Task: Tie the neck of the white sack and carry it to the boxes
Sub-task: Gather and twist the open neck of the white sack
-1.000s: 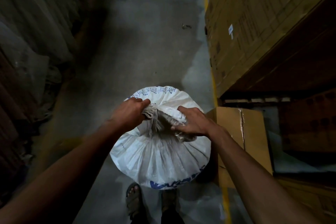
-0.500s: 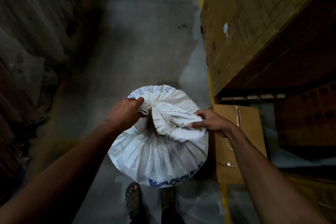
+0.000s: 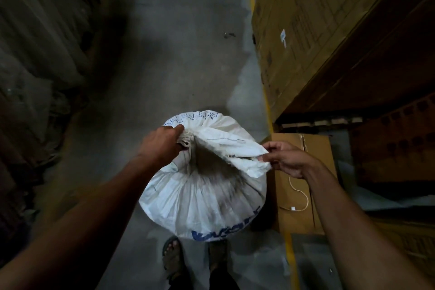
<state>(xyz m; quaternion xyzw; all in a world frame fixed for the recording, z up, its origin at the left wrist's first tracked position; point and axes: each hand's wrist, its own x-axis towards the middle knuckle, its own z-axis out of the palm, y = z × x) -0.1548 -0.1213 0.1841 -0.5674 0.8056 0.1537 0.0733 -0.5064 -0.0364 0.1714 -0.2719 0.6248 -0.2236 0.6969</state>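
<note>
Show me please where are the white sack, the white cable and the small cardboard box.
white sack (image 3: 193, 205): head view, pleated side.
white cable (image 3: 302, 193): head view, its curve.
small cardboard box (image 3: 316, 148): head view, top flap.

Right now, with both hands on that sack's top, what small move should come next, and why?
Probably wrap the loose flap that the right hand pinches around the bunched neck gripped by the left hand: the white sack looks gathered but not tied.

One camera sits on the person's head, looking steeply down, close over the white sack (image 3: 202, 195), the floor (image 3: 179, 54) and boxes (image 3: 306, 42) alongside.
</note>
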